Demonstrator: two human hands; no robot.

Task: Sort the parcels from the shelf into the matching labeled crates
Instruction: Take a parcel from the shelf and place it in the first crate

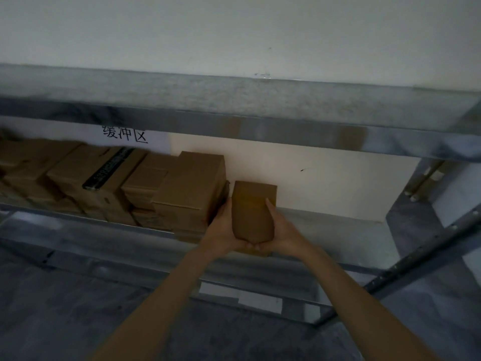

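Observation:
A small brown cardboard parcel (253,212) sits at the front of the metal shelf (338,235), just right of the stacked parcels. My left hand (221,227) grips its left side and my right hand (282,230) grips its right side, fingertips meeting under its near end. Several more brown parcels (187,188) are piled along the shelf to the left; one carries a black tape strip (109,168). No crates are in view.
The shelf above (234,105) runs across the frame over the parcels. A white paper sign with black characters (125,134) hangs on the wall behind. A perforated metal upright (426,246) stands at the right. A lower shelf level (78,308) lies below.

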